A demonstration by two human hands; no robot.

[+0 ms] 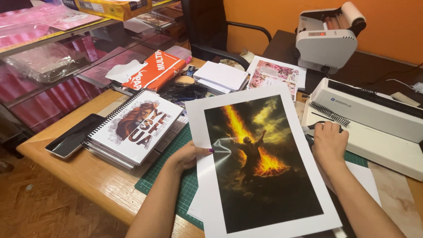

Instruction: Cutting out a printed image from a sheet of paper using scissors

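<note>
My left hand [187, 156] grips the left edge of a large glossy print [260, 163] with a white border and a dark picture of a figure before flames. It holds the sheet tilted above a green cutting mat [161, 174]. My right hand [328, 143] is behind the print's right edge, fingers closed over a dark handle at the front of a white comb binding machine [374, 121]. A plain white sheet [363, 174] lies under the print, by my right forearm.
A stack of spiral notebooks with a lion cover [134, 128] and a black tablet [72, 136] lie left. Behind are black binding combs [183, 91], an orange paper ream [154, 70], white sheets [220, 77], a floral print [275, 75], a laminator [328, 37] and an office chair [211, 31].
</note>
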